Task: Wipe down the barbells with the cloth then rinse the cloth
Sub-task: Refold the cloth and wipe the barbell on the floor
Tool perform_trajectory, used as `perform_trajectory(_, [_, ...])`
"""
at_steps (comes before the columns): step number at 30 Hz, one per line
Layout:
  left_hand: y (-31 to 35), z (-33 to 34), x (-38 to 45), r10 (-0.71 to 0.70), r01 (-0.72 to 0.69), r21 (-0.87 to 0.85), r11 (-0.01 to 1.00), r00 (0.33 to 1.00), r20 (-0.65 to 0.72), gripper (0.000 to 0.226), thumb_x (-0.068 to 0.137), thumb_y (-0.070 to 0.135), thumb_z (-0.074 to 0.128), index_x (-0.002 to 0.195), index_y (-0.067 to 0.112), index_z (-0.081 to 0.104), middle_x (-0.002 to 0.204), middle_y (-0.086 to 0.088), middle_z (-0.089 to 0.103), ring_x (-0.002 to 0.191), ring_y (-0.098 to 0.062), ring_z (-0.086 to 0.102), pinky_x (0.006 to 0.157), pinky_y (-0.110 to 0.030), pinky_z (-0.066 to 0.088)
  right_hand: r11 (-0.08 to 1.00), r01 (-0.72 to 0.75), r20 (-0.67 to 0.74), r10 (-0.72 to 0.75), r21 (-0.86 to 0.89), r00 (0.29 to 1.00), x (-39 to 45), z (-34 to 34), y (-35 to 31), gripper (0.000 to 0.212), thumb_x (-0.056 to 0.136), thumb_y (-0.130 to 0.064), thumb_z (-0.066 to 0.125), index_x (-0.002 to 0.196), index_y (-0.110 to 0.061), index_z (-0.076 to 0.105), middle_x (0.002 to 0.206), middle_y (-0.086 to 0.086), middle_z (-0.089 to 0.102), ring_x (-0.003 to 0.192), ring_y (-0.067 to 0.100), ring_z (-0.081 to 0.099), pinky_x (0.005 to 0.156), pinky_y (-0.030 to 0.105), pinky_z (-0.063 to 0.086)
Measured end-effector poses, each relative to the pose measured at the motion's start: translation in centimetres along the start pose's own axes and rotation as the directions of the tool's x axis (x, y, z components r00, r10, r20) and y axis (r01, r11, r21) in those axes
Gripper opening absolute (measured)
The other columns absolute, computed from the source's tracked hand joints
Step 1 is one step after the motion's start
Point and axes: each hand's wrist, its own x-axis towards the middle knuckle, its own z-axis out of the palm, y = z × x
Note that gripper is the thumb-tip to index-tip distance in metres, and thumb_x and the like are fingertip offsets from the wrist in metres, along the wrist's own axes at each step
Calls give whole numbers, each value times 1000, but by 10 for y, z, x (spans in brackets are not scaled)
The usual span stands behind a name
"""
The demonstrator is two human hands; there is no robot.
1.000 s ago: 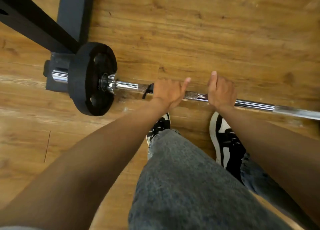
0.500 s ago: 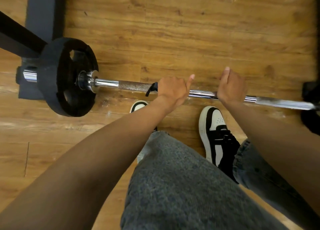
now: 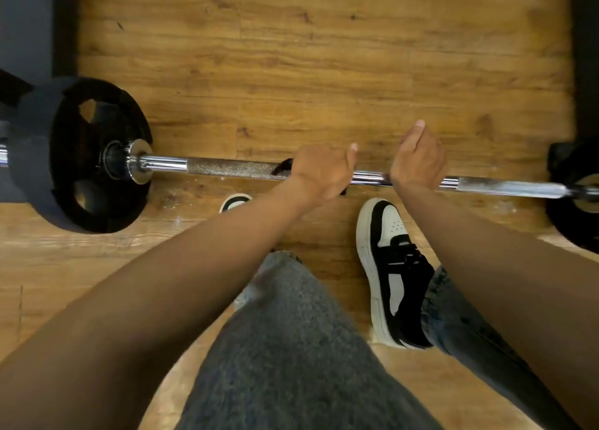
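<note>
**Both hands on a barbell lying across the wooden floor**

The wooden floor (image 3: 324, 56) fills the view, its planks running left to right. Across it lies the barbell (image 3: 227, 168), long axis almost level in the frame and dipping slightly toward the right. Its left end carries a black weight plate (image 3: 81, 154) standing on edge, and a second black plate (image 3: 573, 196) is partly cut off at the right border. A dark frame base (image 3: 26, 24) sits in the upper left corner.

Below the bar are the person's grey jeans (image 3: 291, 348) and a black-and-white shoe (image 3: 389, 267) pointing toward the bar.

The left hand (image 3: 321, 173) is curled over the shaft near its middle, gripping a dark cloth (image 3: 283, 167) against the knurled section; only small bits of the cloth show at either side of the fist. The right hand (image 3: 418, 160) is wrapped round the smooth chrome just beside it, thumb lifted straight away from the bar.
</note>
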Motion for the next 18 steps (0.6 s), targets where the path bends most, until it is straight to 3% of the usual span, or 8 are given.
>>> perform_trajectory(4, [-30, -7, -20, -121, 122, -49, 991, 992, 19, 44, 114, 26, 19, 128, 12, 58, 91, -11, 67, 80, -34, 63, 72, -45, 55, 995, 1, 58, 5, -98, 998, 0, -2, -4, 61, 112, -39, 19, 111, -5, 69, 114, 23, 68, 107, 41, 60, 86, 44, 40])
perform_trajectory(7, [-13, -9, -7, -171, 172, -85, 981, 985, 18, 44, 113, 23, 19, 148, 13, 45, 89, -9, 60, 83, -32, 61, 70, -41, 51, 993, -7, 95, 18, -116, 995, 1, -2, -3, 65, 112, -42, 16, 113, -3, 69, 115, 24, 68, 108, 43, 60, 88, 45, 40])
perform_trajectory(11, [41, -11, 14, -63, 65, -138, 988, 998, 18, 56, 113, 35, 11, 107, 18, 65, 77, -2, 59, 82, -29, 63, 68, -35, 40, 994, -5, 104, 17, -113, 994, 2, -2, -4, 66, 112, -43, 16, 110, -4, 70, 114, 24, 69, 107, 42, 61, 87, 44, 39])
perform_trajectory(14, [59, -11, 22, -8, 17, -195, 981, 999, 48, 57, 113, 35, 10, 105, 21, 65, 70, 4, 50, 81, -26, 59, 70, -35, 37, 994, -2, 86, 12, -109, 996, 4, -3, -2, 68, 111, -45, 17, 104, -4, 71, 107, 22, 71, 102, 41, 64, 83, 43, 39])
perform_trajectory(18, [16, -5, 7, -38, 38, -94, 995, 999, 9, 67, 111, 49, 7, 71, 20, 52, 64, -2, 52, 73, -25, 61, 71, -36, 46, 990, 33, 97, -20, -139, 995, -2, -4, -7, 73, 108, -56, 11, 94, -15, 71, 96, 17, 70, 94, 38, 63, 84, 44, 40])
